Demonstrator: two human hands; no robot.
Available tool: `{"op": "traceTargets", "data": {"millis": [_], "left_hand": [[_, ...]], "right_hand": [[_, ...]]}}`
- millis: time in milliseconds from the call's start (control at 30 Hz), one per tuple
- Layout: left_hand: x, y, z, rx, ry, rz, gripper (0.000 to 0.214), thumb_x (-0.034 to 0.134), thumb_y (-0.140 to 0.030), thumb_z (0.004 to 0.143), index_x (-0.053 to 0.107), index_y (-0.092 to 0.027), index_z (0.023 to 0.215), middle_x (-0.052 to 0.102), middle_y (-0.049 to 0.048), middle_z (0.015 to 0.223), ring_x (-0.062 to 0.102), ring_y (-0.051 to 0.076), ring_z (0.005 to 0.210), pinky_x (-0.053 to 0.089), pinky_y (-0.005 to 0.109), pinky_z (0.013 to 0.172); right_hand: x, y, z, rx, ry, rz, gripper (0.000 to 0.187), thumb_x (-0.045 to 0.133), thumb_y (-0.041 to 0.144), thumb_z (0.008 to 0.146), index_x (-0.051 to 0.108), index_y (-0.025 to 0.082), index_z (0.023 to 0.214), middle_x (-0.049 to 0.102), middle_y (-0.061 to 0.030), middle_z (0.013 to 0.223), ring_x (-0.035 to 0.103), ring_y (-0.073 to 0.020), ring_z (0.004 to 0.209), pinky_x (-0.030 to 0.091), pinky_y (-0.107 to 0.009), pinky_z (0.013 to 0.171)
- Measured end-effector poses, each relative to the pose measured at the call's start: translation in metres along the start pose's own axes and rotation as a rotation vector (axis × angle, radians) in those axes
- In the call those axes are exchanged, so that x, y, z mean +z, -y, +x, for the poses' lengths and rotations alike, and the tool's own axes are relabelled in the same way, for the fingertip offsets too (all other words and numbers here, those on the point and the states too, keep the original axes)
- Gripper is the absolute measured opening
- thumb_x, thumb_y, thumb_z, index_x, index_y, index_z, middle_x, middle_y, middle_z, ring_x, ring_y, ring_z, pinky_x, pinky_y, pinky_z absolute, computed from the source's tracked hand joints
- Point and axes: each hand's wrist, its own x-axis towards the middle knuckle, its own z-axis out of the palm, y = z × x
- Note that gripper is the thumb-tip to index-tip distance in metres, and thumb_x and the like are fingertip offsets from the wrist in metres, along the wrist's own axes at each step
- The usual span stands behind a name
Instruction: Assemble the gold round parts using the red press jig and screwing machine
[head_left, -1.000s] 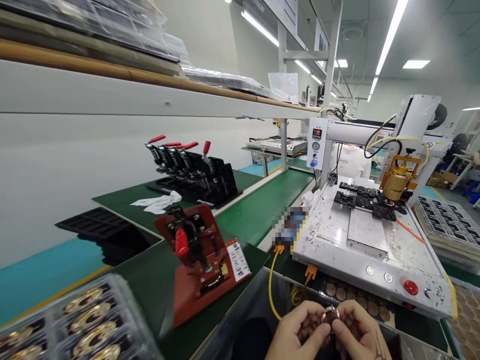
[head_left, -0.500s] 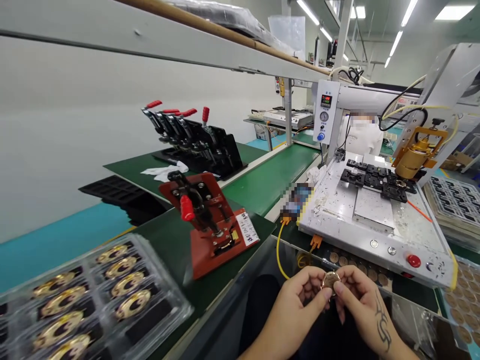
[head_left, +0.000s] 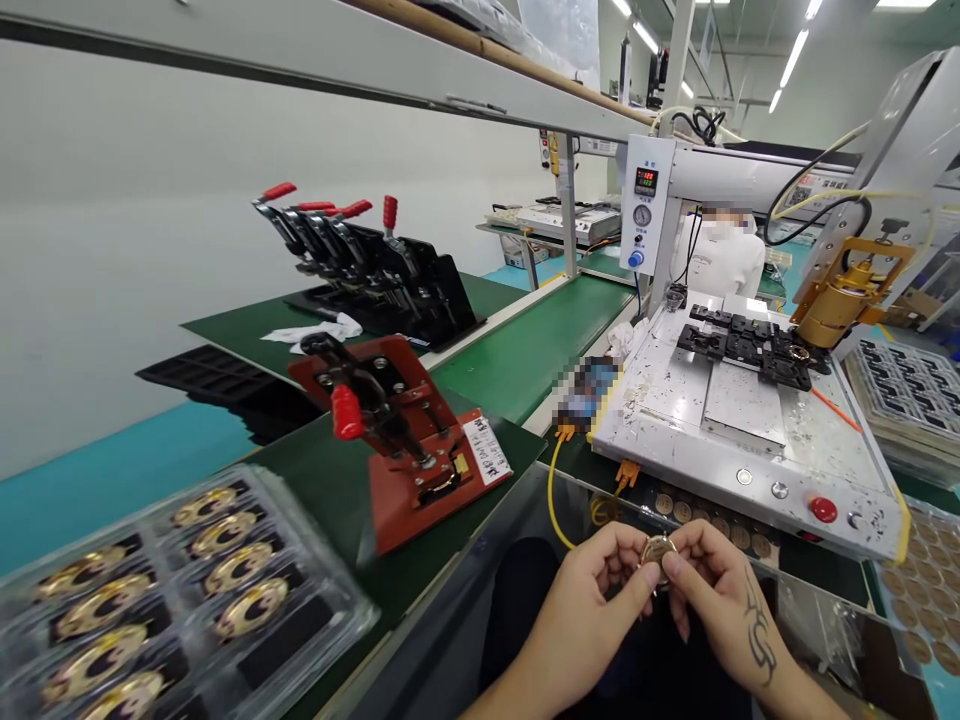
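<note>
Between the fingertips of both hands is a small round gold-rimmed piece (head_left: 657,550) with a brownish face, held above my lap. My left hand (head_left: 592,605) pinches its left side, thumb across the face. On the opposite side my right hand (head_left: 712,590), with a dark marking near the wrist, grips the rim between thumb and fingers. Fingers hide part of the edge. Just beyond the hands, round brown discs (head_left: 720,527) lie in a row along the bench edge.
A red toggle-clamp fixture (head_left: 409,510) stands on the green bench, left of the hands. Nearer is a clear tray (head_left: 349,600) of gold oval parts. A white press machine (head_left: 675,430) with a brass-coloured head stands ahead right; a person in white (head_left: 724,260) is behind it.
The view has turned slightly, so the fixture, tray and machine appear shifted left. Both hands keep the round piece between their fingertips, with little visible movement.
</note>
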Motion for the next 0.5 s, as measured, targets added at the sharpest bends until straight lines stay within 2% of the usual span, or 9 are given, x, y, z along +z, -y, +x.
{"op": "traceTargets", "data": {"millis": [167, 233, 300, 367, 433, 500], "left_hand": [[-0.002, -0.001, 0.001, -0.016, 0.008, -0.012, 0.033, 0.079, -0.048, 0.090, 0.068, -0.016, 0.092, 0.065, 0.0010, 0.078, 0.061, 0.014, 0.066, 0.051, 0.027, 0.066], [-0.004, -0.002, 0.001, -0.017, 0.012, -0.010, 0.032, 0.078, -0.047, 0.090, 0.068, -0.016, 0.093, 0.066, 0.0016, 0.080, 0.061, 0.014, 0.068, 0.051, 0.027, 0.067], [-0.005, -0.003, 0.001, -0.017, 0.020, -0.008, 0.031, 0.076, -0.046, 0.092, 0.068, -0.017, 0.094, 0.066, 0.0020, 0.080, 0.061, 0.014, 0.069, 0.051, 0.027, 0.067], [-0.005, -0.003, 0.000, -0.016, 0.027, -0.006, 0.028, 0.075, -0.044, 0.092, 0.068, -0.017, 0.094, 0.066, 0.0019, 0.080, 0.060, 0.014, 0.069, 0.051, 0.027, 0.068], [-0.005, -0.002, -0.001, -0.008, 0.011, 0.016, 0.024, 0.073, -0.040, 0.093, 0.067, -0.017, 0.095, 0.065, 0.0014, 0.081, 0.059, 0.014, 0.069, 0.052, 0.027, 0.068], [-0.005, -0.004, -0.004, 0.012, -0.024, 0.076, 0.017, 0.071, -0.034, 0.094, 0.067, -0.017, 0.095, 0.065, 0.0008, 0.081, 0.059, 0.014, 0.070, 0.052, 0.027, 0.069]], "right_hand": [[-0.004, -0.003, 0.000, 0.014, 0.013, -0.026, 0.042, 0.075, 0.059, 0.094, 0.065, 0.019, 0.092, 0.063, 0.0017, 0.070, 0.057, -0.0108, 0.049, 0.048, -0.022, 0.044], [-0.009, -0.002, 0.000, -0.008, 0.060, -0.071, 0.036, 0.076, 0.052, 0.095, 0.067, 0.019, 0.107, 0.067, -0.0006, 0.079, 0.064, -0.0140, 0.059, 0.054, -0.025, 0.050], [-0.015, 0.002, 0.001, -0.105, 0.124, -0.188, 0.045, 0.079, 0.040, 0.094, 0.063, 0.023, 0.133, 0.072, -0.0037, 0.095, 0.070, -0.0176, 0.075, 0.061, -0.029, 0.063], [-0.021, 0.008, 0.003, -0.261, 0.191, -0.385, 0.054, 0.077, 0.030, 0.094, 0.059, 0.028, 0.145, 0.074, -0.0061, 0.108, 0.072, -0.0187, 0.084, 0.062, -0.032, 0.076], [-0.024, 0.015, 0.007, -0.404, 0.252, -0.572, 0.044, 0.072, 0.025, 0.097, 0.066, 0.029, 0.140, 0.074, -0.0083, 0.114, 0.072, -0.0201, 0.089, 0.062, -0.034, 0.084], [-0.023, 0.020, 0.012, -0.505, 0.298, -0.665, 0.039, 0.069, 0.023, 0.097, 0.071, 0.028, 0.136, 0.075, -0.0101, 0.117, 0.074, -0.0228, 0.097, 0.062, -0.035, 0.088]]}}
